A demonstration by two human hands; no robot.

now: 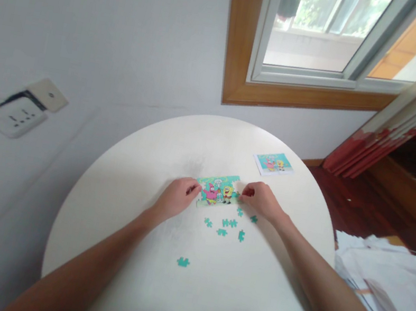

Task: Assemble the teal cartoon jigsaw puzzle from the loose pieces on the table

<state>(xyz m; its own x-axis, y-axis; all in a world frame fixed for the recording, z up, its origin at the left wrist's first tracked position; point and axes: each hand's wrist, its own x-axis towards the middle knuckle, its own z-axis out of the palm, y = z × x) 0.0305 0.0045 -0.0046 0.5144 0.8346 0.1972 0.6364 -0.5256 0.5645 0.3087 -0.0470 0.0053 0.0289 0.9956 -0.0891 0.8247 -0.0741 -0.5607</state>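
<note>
A partly joined jigsaw puzzle (218, 194) with a pink starfish and a yellow sponge character lies on the white round table (101, 212). At its left edge my left hand (182, 194) is closed, thumb and fingertips pinching the border. My right hand (260, 198) is closed at the opposite edge, its fingertips around a small puzzle piece (237, 194) that they partly hide. Several loose teal pieces lie in front of the puzzle, among them one piece (241, 235) below my right hand. A separate teal piece (183, 262) rests nearer to me.
Beyond my right hand lies a picture card (274, 164) with the same characters. A wall with a socket (16, 116) borders the table on the left, and a window (313, 35) is behind. Papers (389, 289) are piled at the right, below a red and white curtain (391, 123).
</note>
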